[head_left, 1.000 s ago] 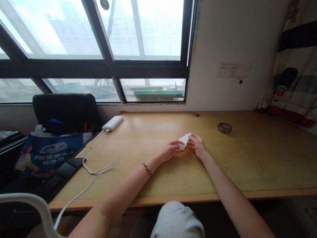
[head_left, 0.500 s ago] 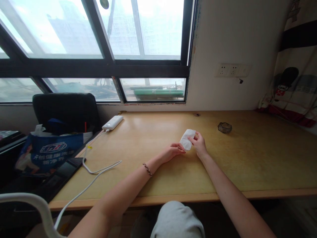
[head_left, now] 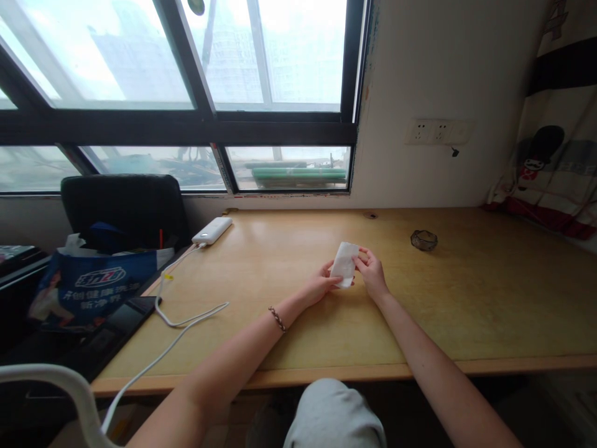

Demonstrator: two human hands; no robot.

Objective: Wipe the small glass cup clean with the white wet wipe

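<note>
Both hands hold a folded white tissue (head_left: 345, 262) above the wooden desk. My left hand (head_left: 323, 283) has its thumb over the lower left part of the tissue, with the fingers behind it. At the tissue's right edge, my right hand (head_left: 372, 269) pinches it between thumb and fingers. A braided bracelet (head_left: 277, 319) circles my left wrist. To the right of my right hand, apart from it, a dark glass ashtray (head_left: 424, 240) rests on the desk.
On the desk (head_left: 280, 249), a white power bank (head_left: 212, 231) lies at the back left, its white cable (head_left: 186, 323) running toward the front edge. Left of the desk are a black chair (head_left: 124, 199) and a blue bag (head_left: 97, 286). Wall sockets (head_left: 438, 132) sit above the desk.
The tissue has shifted slightly left and turned more upright. My left thumb now lies over its lower left part, and my right hand has moved a little left.
</note>
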